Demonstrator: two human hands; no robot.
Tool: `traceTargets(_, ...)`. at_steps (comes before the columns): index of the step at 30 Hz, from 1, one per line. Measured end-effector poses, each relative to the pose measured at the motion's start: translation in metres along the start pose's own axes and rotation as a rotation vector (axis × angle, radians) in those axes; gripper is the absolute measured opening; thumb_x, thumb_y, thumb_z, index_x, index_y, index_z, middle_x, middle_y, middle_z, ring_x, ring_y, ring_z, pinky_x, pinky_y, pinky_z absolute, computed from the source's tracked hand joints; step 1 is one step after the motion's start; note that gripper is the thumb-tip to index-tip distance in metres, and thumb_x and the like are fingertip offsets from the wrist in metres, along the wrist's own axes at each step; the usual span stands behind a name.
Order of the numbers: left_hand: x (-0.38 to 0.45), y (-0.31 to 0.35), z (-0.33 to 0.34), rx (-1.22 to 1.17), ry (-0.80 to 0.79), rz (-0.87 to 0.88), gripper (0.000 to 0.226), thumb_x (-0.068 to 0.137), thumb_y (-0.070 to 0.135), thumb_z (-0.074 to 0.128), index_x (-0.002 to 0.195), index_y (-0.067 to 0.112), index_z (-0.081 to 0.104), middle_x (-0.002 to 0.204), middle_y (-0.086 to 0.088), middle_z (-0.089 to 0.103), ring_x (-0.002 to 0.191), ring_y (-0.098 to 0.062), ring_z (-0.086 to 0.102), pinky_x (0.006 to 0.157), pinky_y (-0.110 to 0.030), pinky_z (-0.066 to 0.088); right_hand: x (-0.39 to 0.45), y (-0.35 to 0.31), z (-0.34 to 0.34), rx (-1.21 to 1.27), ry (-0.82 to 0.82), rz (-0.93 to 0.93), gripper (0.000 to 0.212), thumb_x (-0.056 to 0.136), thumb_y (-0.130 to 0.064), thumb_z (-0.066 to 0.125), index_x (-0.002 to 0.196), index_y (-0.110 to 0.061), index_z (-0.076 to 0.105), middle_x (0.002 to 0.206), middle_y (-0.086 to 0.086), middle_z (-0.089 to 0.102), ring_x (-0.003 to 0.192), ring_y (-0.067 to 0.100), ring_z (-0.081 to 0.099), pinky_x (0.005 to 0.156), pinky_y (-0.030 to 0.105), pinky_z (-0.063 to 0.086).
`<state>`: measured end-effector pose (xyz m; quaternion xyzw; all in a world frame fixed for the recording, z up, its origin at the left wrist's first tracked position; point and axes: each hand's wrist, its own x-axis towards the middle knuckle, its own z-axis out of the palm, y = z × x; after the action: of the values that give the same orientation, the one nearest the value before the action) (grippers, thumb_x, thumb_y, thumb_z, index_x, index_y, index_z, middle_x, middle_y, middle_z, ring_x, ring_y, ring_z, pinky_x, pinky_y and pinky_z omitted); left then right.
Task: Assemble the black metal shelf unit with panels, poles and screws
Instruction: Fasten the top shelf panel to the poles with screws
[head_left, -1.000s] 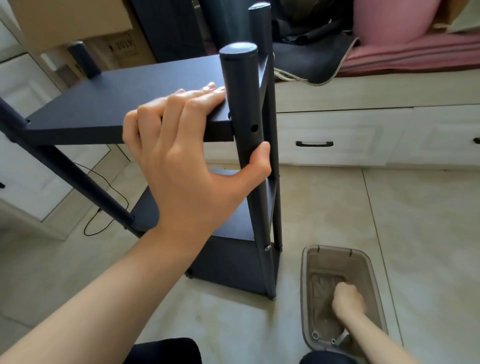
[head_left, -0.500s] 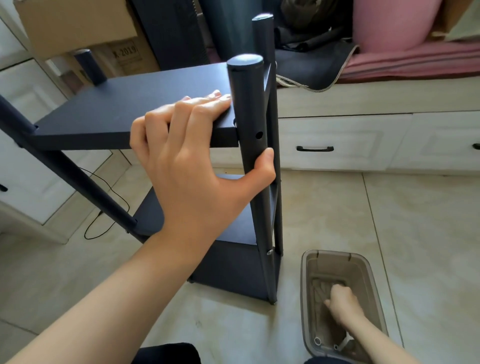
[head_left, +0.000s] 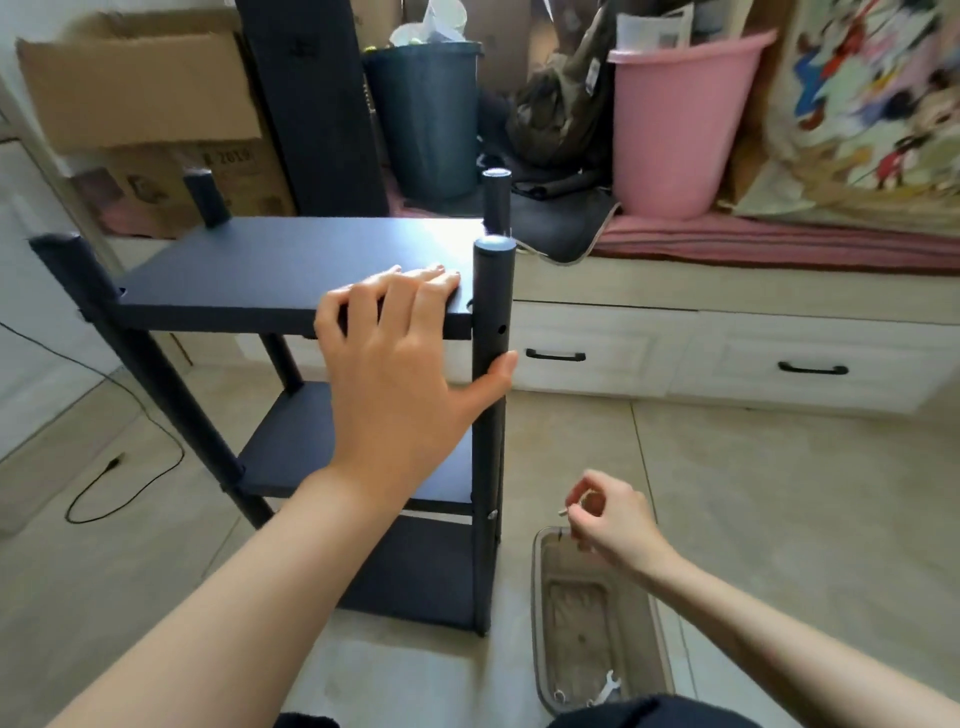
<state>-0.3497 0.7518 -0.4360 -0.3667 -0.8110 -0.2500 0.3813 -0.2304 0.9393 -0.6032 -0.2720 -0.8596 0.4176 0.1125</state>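
Screw (head_left: 565, 512) pinched in right hand (head_left: 608, 519) fingers (head_left: 582, 493)

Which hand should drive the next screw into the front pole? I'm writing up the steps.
Right, probably. The right hand already pinches a small screw above the tray, while the left hand steadies panel and pole.
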Motion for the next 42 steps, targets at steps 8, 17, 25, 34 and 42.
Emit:
traceTargets(8,-0.003,0.003,-0.02,-0.404,0.002,-0.132,0.067,0.084,0.047,0.069,0.138,0.016,0.045,0.137,0.003,0.053,0.129,-0.014,0.048,0.123,-0.05,0.011,-0.041,-0.161,-0.08,0.624,-0.013,-0.21,0.008,0.097,-0.003,0.056,0.098,0.001,0.062,0.077,0.017,0.073,0.066,0.029,0.072,0.057,0.027,0.056)
traceTargets(17,-0.017,0.018,-0.04,-0.949,0.129,-0.716,0.033,0.092,0.037,0.069,0.071,0.019,0.05,0.059,0.007,0.051,0.054,-0.004,0.048,0.062,-0.022,0.044,-0.064,-0.212,-0.071,0.797,0.176,-0.261,0.005,0.099,-0.004,0.055,0.098,0.001,0.054,0.08,0.012,0.075,0.068,0.025,0.073,0.059,0.025,0.056)
traceTargets(25,-0.003,0.004,-0.02,-1.458,-0.227,-1.222,0.067,0.06,0.059,0.078,0.106,0.012,0.069,0.097,-0.004,0.074,0.095,-0.022,0.072,0.088,-0.034,0.055,-0.063,-0.195,-0.063,0.734,0.079,-0.261,0.011,0.096,-0.004,0.06,0.102,-0.003,0.051,0.086,0.009,0.077,0.081,0.024,0.076,0.079,0.029,0.06)
traceTargets(34,0.007,0.008,-0.009,-1.633,-0.259,-1.063,0.037,0.092,0.032,0.067,0.115,0.003,0.066,0.108,-0.014,0.076,0.098,-0.029,0.074,0.09,-0.037,0.056,-0.063,-0.188,-0.062,0.71,0.037,-0.272,0.013,0.096,-0.008,0.061,0.106,-0.006,0.052,0.088,0.008,0.078,0.087,0.023,0.075,0.091,0.034,0.057)
traceTargets(42,0.003,0.008,-0.007,-1.594,-0.245,-0.982,0.023,0.098,0.028,0.062,0.111,0.009,0.066,0.099,-0.008,0.076,0.095,-0.027,0.075,0.079,-0.031,0.058,-0.062,-0.183,-0.065,0.716,0.022,-0.336,0.006,0.098,-0.006,0.058,0.101,-0.004,0.054,0.09,0.01,0.077,0.086,0.026,0.075,0.086,0.032,0.058)
